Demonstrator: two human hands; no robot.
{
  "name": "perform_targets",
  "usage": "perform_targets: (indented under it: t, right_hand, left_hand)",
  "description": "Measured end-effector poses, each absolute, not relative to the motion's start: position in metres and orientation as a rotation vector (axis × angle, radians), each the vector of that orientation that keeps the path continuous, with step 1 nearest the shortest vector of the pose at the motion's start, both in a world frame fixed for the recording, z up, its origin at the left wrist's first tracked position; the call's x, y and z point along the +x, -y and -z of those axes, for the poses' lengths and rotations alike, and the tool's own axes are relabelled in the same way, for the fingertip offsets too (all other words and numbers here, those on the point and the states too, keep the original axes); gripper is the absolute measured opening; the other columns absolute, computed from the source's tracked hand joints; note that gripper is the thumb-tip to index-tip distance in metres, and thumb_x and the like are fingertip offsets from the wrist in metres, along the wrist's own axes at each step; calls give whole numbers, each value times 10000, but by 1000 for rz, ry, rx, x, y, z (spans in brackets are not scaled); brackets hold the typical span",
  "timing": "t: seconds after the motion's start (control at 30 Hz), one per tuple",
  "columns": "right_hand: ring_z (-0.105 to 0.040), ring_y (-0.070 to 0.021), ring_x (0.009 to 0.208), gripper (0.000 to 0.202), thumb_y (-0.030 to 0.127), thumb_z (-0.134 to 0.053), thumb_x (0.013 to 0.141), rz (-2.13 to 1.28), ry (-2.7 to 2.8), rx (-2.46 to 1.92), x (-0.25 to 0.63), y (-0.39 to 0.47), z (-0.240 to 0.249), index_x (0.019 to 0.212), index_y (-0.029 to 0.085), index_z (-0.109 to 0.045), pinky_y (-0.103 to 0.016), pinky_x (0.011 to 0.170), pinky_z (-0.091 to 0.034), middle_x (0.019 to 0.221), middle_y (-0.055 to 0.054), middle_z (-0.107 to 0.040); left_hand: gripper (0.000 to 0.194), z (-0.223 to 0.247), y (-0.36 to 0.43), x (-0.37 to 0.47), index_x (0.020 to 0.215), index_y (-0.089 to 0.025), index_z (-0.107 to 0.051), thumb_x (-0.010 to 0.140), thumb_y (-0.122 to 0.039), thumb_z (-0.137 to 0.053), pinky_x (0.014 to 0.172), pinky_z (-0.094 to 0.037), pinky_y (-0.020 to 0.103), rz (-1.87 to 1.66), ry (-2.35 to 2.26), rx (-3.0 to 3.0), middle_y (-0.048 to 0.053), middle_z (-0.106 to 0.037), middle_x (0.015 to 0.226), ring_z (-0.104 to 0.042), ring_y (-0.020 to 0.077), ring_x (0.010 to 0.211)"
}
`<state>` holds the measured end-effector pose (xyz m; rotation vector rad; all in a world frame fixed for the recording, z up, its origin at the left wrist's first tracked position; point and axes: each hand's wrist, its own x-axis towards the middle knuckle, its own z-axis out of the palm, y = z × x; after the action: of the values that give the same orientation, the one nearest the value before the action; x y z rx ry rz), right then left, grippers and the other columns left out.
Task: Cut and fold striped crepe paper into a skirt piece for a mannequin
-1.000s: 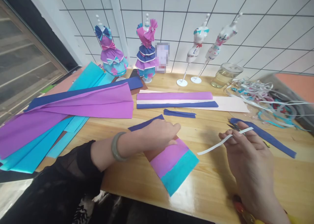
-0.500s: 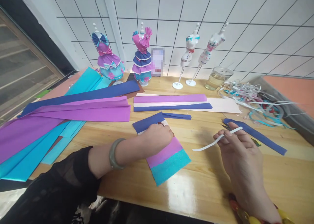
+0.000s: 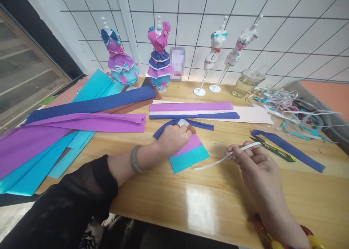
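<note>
My left hand (image 3: 174, 139) is closed on a striped piece of crepe paper (image 3: 190, 159), with navy, white, brown, purple and turquoise bands. Its upper part is bunched under the fingers, while the turquoise end lies spread toward me. Between the thumb and fingers of my right hand (image 3: 251, 161) is a thin white paper strip (image 3: 211, 166), its free end hanging left near the turquoise edge. Just behind the right hand lies a craft knife (image 3: 280, 152) with a green and yellow handle, beside a navy crepe strip (image 3: 294, 152).
Turquoise, navy and purple crepe sheets (image 3: 120, 123) lie at the left. Purple and navy strips (image 3: 191, 106) rest on white paper behind my hands. Two dressed mannequins (image 3: 159, 65), two mostly bare ones (image 3: 215, 48), a glass cup (image 3: 247, 84) and tangled ribbons (image 3: 280, 99) stand farther back.
My left hand has pushed the striped crepe paper away from me and gathered its upper part. The right hand has moved slightly left with the white strip, uncovering more of the craft knife.
</note>
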<state>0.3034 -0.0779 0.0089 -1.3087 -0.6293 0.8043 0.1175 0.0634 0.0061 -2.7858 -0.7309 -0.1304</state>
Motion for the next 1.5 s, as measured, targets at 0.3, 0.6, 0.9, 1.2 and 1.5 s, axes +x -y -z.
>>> perform_targets:
  t: [0.3, 0.6, 0.9, 1.2, 1.5]
  right_hand:
    - [-619, -167, 690, 269, 380, -721, 728, -938, 887, -1445, 297, 79, -7, 864, 233, -541, -266, 603, -487, 712, -5, -650]
    - [-605, -178, 662, 294, 428, -731, 692, -987, 907, -1487, 294, 78, -14, 812, 252, -528, -283, 629, -487, 645, 7, -625]
    - [-597, -155, 710, 351, 381, -792, 630, -1115, 860, -1446, 290, 75, -12, 804, 247, -518, -259, 690, -491, 709, 8, -635]
    - [-604, -156, 705, 332, 362, -778, 648, -977, 878, -1432, 292, 78, -11, 849, 258, -535, -269, 668, -504, 734, 7, -654]
    - [-661, -193, 749, 325, 353, -785, 631, -791, 863, -1486, 290, 81, -13, 832, 267, -544, -309, 709, -530, 704, 17, -664]
  left_hand:
    - [271, -5, -59, 116, 1020, -151, -554, 932, -143, -298, 501, -406, 284, 412, 690, -2752, 67, -590, 825, -599, 190, 670]
    - [237, 2, -31, 93, 1064, -176, -565, 897, -330, -498, 905, -421, 336, 372, 295, -3172, 88, -578, 1080, -498, 224, 1097]
    - [302, 12, -38, 86, 1145, -207, -588, 915, -349, -453, 973, -385, 388, 476, 243, -3216, 109, -533, 1231, -422, 282, 1219]
    - [263, -19, -21, 87, 908, -143, -687, 876, -351, -529, 683, -449, 221, 829, 896, -3829, 32, -688, 806, -579, 107, 709]
    - [234, -16, -6, 87, 790, -137, -679, 762, -363, -626, 565, -387, 188, 587, 1866, -4058, 7, -660, 718, -538, 83, 620]
